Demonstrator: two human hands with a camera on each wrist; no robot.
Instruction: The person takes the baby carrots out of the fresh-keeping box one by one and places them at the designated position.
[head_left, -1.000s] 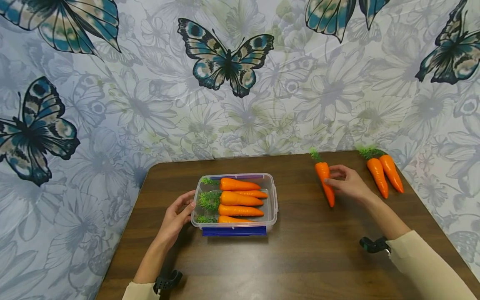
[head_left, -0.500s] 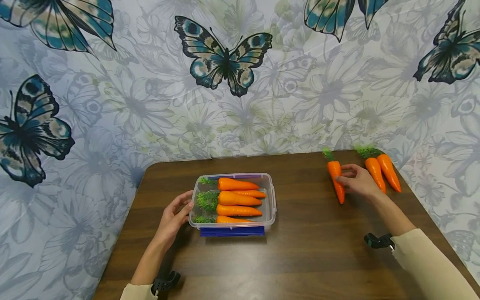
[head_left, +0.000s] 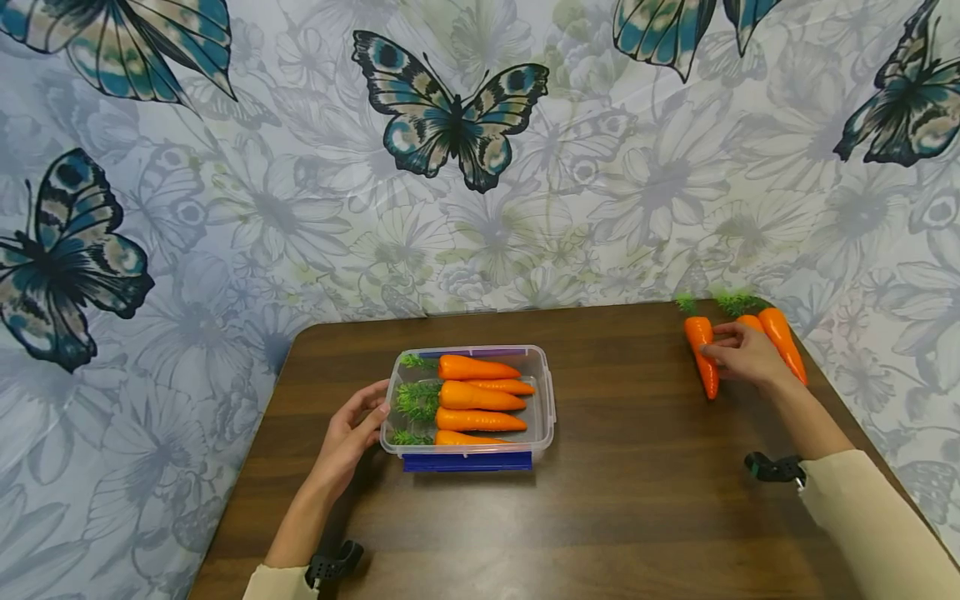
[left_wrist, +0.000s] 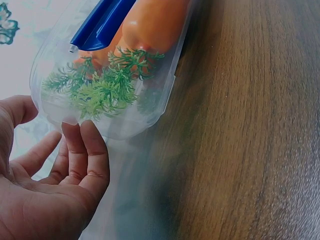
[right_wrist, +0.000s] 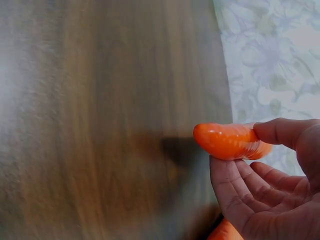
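Pinching an orange carrot (head_left: 697,335) between thumb and fingertips, the right hand (head_left: 746,356) is at about two o'clock on the desk (head_left: 622,517). This carrot points its narrow tip toward five o'clock and its green top toward eleven; the right wrist view shows the thumb on one side and fingers on the other. Whether it touches the wood, I cannot tell.

Just beyond that hand, toward three o'clock, two loose carrots lie close together at the desk's far corner: the nearer one (head_left: 750,322) is partly hidden by the hand, while the farther one (head_left: 783,343) shows almost whole. Their leafy ends aim toward eleven o'clock.

Over at ten o'clock on the desk sits a clear plastic box (head_left: 553,404) with a blue clip (head_left: 467,462) along its six o'clock side. Five carrots (head_left: 482,398) show inside, laid side by side, leaves toward nine o'clock and tips toward three.

The left hand (head_left: 351,429) touches the box at its nine o'clock end, fingers loosely bent and spread, fingertips against the plastic. Each wrist wears a black band below a cream sleeve. Behind the desk, from ten to two o'clock, hangs a floral backdrop (head_left: 480,250) with teal butterflies.
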